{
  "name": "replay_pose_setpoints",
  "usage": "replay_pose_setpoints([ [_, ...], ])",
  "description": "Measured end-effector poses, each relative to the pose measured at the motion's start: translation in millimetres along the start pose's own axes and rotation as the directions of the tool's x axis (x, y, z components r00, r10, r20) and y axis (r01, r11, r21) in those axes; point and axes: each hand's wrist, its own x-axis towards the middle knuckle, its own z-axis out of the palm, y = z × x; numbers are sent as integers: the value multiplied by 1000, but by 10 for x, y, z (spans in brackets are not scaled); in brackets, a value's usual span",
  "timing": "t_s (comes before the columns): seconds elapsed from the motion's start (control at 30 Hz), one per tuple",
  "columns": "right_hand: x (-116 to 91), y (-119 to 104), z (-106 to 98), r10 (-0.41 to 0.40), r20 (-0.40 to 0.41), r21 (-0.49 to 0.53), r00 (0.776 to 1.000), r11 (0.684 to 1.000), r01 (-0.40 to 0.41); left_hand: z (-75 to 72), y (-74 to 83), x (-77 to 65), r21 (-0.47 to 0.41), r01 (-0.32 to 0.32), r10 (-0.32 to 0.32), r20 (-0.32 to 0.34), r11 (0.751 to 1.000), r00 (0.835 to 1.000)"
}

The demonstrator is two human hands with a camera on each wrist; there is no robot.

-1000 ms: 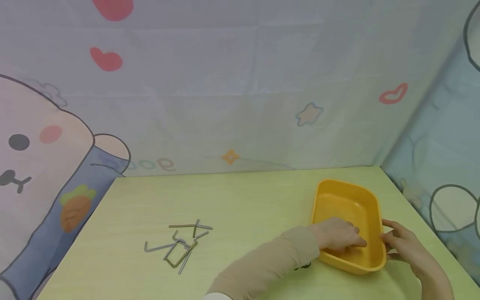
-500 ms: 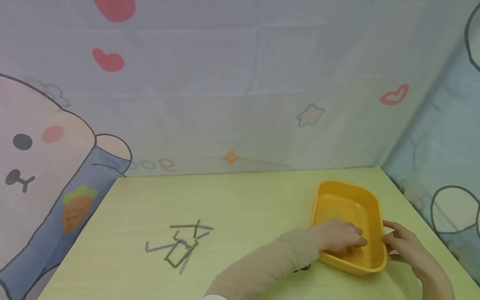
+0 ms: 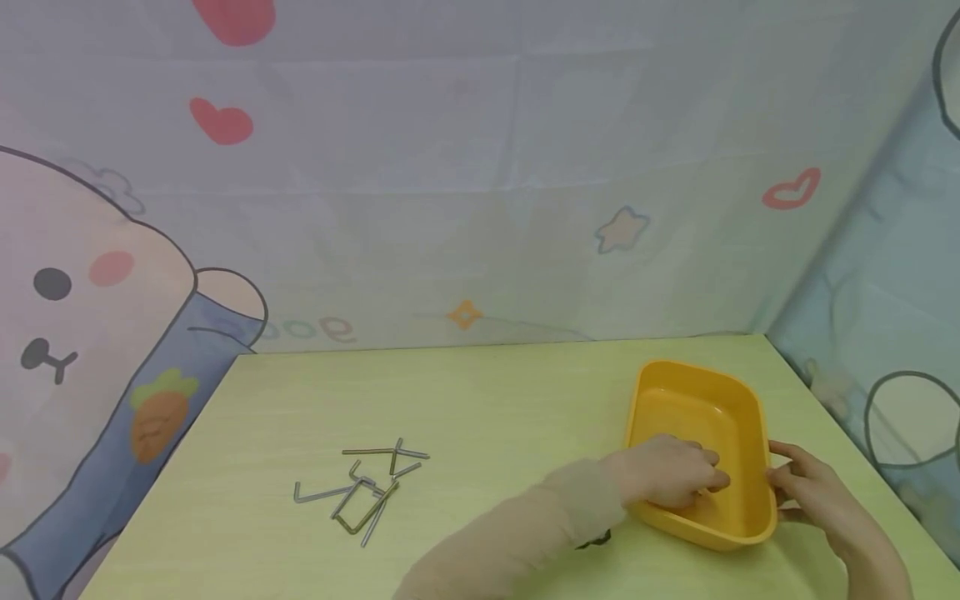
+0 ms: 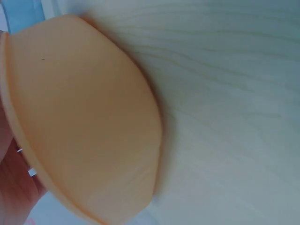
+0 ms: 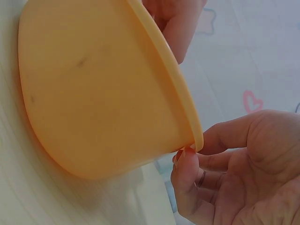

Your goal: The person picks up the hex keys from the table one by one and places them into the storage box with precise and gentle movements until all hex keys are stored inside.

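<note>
A yellow plastic bin [image 3: 686,405] stands at the right side of the table. My left hand [image 3: 684,473] reaches over its near-left rim, with the fingers bent down inside close to the bin floor. What lies under that palm is hidden; I cannot tell whether the fingers hold anything. My right hand [image 3: 810,492] is at the bin's right side. In the right wrist view, the thumb and a finger of the right hand [image 5: 234,164] pinch the rim of the bin [image 5: 103,93]. The left wrist view shows mostly the outer wall of the bin [image 4: 89,117].
Several L-shaped metal hex keys [image 3: 367,518], silver and brassy, lie in a loose, partly crossing group on the left of the pale yellow-green table [image 3: 480,408]. A printed cloth [image 3: 420,208] hangs behind the table, and another stands along the right edge.
My left hand and forearm have shifted slightly left over the bin. The right hand keeps its place on the rim. The head view has turned a little.
</note>
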Motion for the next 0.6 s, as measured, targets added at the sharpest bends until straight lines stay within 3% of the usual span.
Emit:
replay_pose_setpoints([
  [0.3, -1, 2, -4, -8, 1, 8, 1000, 1000, 8, -157, 41, -184, 25, 18, -17, -54, 1000, 998],
  [0.5, -5, 1, -8, -9, 5, 9, 1000, 1000, 9, -236, 66, -288, 36, 88, -86, -47, 996, 995],
  [0.6, -9, 4, -6, -10, 8, 9, 1000, 1000, 10, -250, 70, -357, 50, 111, -107, -78, 993, 991],
])
